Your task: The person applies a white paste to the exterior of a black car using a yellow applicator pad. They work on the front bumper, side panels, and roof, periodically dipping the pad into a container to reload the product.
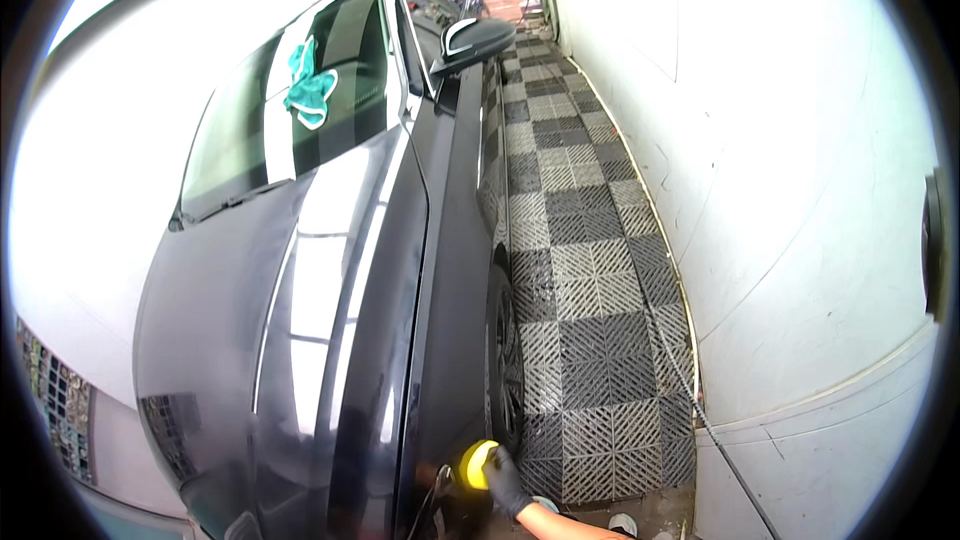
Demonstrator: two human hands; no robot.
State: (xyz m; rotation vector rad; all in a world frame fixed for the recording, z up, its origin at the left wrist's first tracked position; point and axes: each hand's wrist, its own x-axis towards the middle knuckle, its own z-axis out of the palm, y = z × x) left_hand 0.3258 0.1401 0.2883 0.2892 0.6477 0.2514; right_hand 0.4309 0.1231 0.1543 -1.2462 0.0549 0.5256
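In a black glove, my right hand (507, 485) is closed around a round yellow sponge pad (477, 465). The pad sits at the front corner of a dark grey car (360, 360), between the headlight area and the front wheel (504, 360). Whether it presses on the paint cannot be made out. My right forearm comes in from the lower edge. My left hand is out of the picture. On the windshield lies a crumpled teal cloth (311, 97) with a pale border.
A white wall (800, 190) runs along the right, with a dark hose (735, 465) against it. Grey and black grid tiles (600, 275) cover the narrow floor strip beside the car. The side mirror (475, 43) juts out over that strip.
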